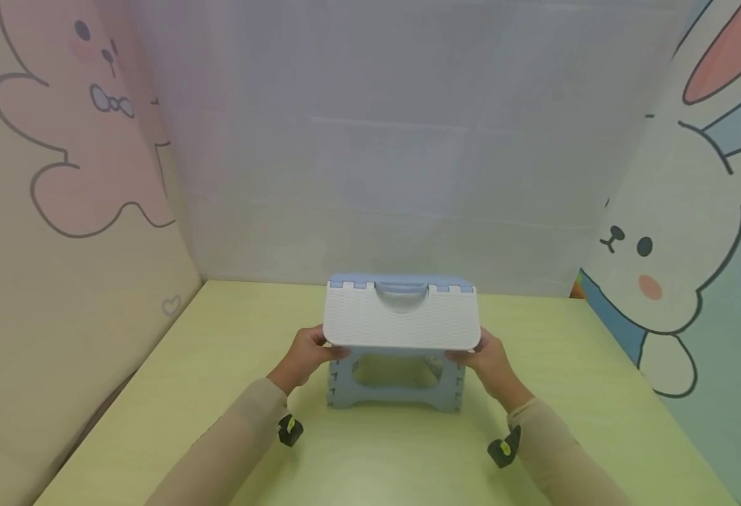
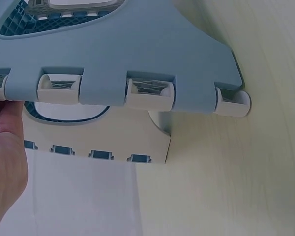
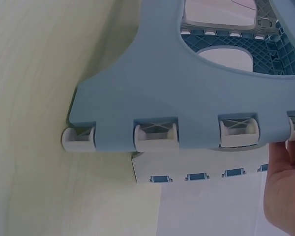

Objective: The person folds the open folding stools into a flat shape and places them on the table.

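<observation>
A folding step stool (image 1: 402, 323) stands on the table in the head view, its white textured top panel facing me. A pale blue strip and a carrying handle (image 1: 402, 289) run along the panel's far edge. Below it is the light blue front leg panel (image 1: 396, 396), with a large oval opening. My left hand (image 1: 304, 357) grips the stool's left side just under the top, thumb in front. On the opposite side my right hand (image 1: 489, 362) holds it likewise. Both wrist views show the blue leg panel (image 2: 103, 59) close up, with white hinge pieces (image 3: 156, 137) along its edge.
The stool stands on a pale yellow-green table (image 1: 383, 457). A white sheet (image 1: 396, 161) hangs behind it. Cartoon-printed walls, a pink figure (image 1: 92, 154) at left and a white rabbit (image 1: 668, 246) at right, enclose the sides. A black wrist camera (image 1: 290, 430) sits at each cuff.
</observation>
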{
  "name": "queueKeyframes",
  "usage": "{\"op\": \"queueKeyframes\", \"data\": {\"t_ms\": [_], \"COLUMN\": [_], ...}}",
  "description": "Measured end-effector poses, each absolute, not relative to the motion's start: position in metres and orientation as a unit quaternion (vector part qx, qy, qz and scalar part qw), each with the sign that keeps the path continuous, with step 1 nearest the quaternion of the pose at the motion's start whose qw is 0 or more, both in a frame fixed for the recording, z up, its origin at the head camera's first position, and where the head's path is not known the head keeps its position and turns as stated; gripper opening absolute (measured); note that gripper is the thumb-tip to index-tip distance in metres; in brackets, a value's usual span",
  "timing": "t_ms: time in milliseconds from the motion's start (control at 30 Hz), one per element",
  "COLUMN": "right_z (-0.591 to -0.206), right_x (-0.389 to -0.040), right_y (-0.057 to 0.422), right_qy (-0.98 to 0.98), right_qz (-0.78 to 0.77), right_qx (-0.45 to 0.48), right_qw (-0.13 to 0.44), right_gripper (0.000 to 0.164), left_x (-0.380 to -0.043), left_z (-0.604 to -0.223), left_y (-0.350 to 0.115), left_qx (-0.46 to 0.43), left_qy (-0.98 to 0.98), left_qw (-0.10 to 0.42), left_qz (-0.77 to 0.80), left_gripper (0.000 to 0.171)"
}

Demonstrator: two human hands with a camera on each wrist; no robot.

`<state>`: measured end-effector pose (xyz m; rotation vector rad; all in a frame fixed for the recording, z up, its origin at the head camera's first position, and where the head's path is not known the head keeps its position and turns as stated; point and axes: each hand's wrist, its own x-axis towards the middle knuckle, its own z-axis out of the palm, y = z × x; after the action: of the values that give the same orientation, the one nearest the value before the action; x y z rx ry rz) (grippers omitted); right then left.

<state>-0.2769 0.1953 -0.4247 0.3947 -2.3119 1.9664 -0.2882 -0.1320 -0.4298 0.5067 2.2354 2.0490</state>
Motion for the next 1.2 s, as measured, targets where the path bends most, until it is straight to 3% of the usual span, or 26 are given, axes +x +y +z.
{"op": "queueKeyframes", "data": {"t_ms": [1200], "right_z": [-0.4225], "right_x": [-0.2796], "right_y": [0.1950], "right_qy": [-0.768], "right_qz": [0.627], "right_qx": [0.125], "right_qw": [0.037], "right_gripper": [0.049], "left_x": [-0.2932], "left_z": [-0.4326], "left_y": [-0.1387], "left_qx": [0.177], "left_qy": [0.723], "left_qw": [0.051], "left_qz": [0.666], "left_gripper": [0.037]}}
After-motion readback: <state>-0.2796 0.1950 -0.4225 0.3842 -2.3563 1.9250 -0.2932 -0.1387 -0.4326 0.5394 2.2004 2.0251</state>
